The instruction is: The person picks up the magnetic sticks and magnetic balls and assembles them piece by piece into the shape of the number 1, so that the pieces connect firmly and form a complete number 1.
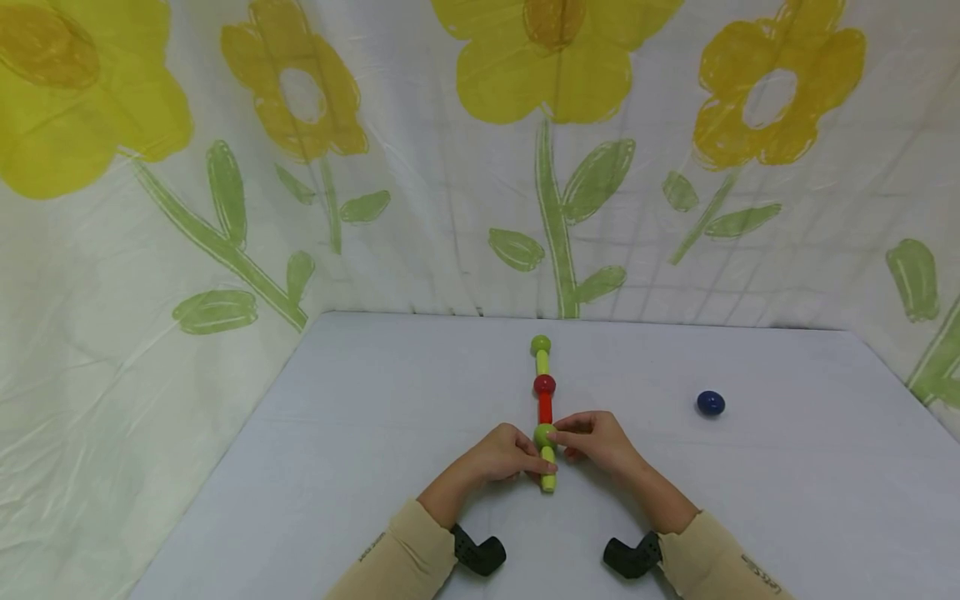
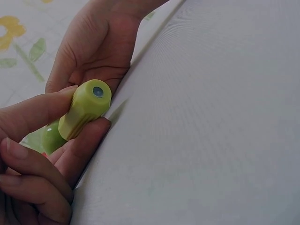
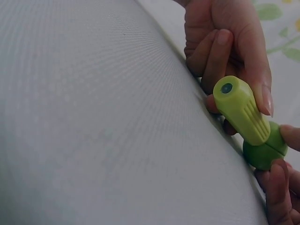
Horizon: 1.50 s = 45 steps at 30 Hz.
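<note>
A straight chain of toy balls and rods lies along the table, running away from me. At its near end is a yellow-green rod [image 3: 243, 112] with ridged sides and a dark round dot in its end face. My left hand [image 1: 504, 454] pinches this rod between thumb and fingers. Against the rod's far end sits a green ball [image 1: 545, 434], which my right hand [image 1: 600, 443] pinches from the right. Beyond it come a red rod [image 1: 545, 407], a red ball [image 1: 544, 384], a second yellow-green rod [image 1: 542, 362] and a green end ball [image 1: 540, 343].
A dark blue ball [image 1: 711, 403] lies apart on the right of the white table [image 1: 390, 375]. Behind the table hangs a white sheet [image 1: 420, 208] with printed yellow flowers. Dark devices [image 1: 480, 554] sit at both wrists, by the beige sleeves.
</note>
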Motion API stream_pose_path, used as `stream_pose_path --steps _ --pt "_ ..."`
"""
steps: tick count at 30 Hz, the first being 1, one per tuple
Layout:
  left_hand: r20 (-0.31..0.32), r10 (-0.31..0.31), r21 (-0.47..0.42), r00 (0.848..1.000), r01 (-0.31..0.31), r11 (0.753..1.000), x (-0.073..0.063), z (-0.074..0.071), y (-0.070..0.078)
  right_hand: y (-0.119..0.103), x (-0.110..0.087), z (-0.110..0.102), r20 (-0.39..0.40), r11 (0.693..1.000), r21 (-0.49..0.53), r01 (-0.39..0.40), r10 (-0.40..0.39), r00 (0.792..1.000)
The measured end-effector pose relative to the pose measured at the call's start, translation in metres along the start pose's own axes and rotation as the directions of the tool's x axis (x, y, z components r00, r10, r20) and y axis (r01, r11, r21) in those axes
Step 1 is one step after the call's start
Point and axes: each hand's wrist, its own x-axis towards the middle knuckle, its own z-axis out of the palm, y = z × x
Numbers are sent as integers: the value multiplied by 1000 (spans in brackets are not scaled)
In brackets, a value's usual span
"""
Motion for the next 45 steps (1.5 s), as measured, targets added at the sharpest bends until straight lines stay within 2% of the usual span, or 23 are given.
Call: stream_pose_path --steps 14,27,45 --pt "1 15 2 1000 -15 1000 1 0 -1 -1 0 0 3 1000 -8 7 -7 1000" --pt "10 -16 -2 1000 16 1000 -2 -1 3 -3 -2 0 0 1000 -19 5 -5 1000" --pt "15 5 17 1000 -5 1000 0 -1 -1 -5 -4 -2 0 1000 28 -14 14 1000"
